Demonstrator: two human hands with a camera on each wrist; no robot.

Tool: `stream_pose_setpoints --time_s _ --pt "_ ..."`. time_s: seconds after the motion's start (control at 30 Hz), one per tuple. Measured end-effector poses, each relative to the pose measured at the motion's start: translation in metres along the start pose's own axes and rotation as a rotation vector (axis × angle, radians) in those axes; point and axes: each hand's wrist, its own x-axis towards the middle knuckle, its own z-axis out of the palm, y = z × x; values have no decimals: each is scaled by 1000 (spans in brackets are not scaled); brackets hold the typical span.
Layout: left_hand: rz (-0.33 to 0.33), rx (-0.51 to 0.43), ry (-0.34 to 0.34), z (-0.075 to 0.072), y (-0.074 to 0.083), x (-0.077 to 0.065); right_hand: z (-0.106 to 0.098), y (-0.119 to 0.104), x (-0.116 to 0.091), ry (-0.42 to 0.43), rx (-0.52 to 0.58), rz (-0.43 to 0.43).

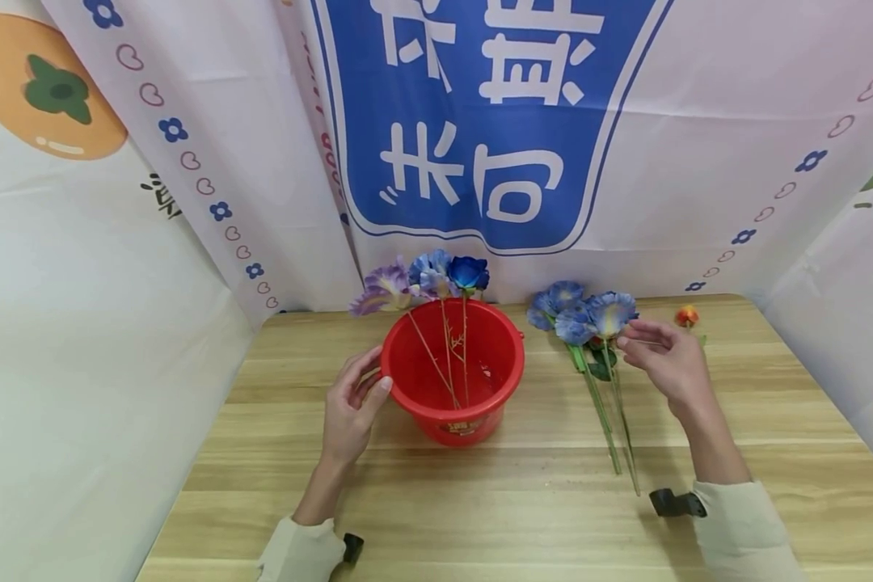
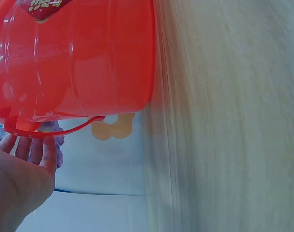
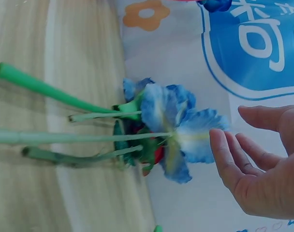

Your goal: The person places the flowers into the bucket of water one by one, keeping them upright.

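Observation:
A red plastic bucket stands on the table, holding a purple artificial flower, a light blue one and a dark blue rose. At the bucket's left side, my left hand touches the outside by the rim; in the left wrist view its fingers lie straight beside the red handle. My right hand is at the petals of a blue artificial flower, thumb and fingers apart. More blue flowers lie beside it, partly covering a red bloom.
An orange flower lies at the table's back right. Long green stems point toward the front of the wooden table. Printed cloth hangs behind the table and along both sides.

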Motion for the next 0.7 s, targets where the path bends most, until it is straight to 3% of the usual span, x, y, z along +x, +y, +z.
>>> stream_pose_setpoints --time_s 0.47,0.7 --pt "-1 -3 0 1 1 1 -3 30 8 -36 36 106" --pt "9 -3 9 2 -1 1 -2 40 12 -122 49 158"
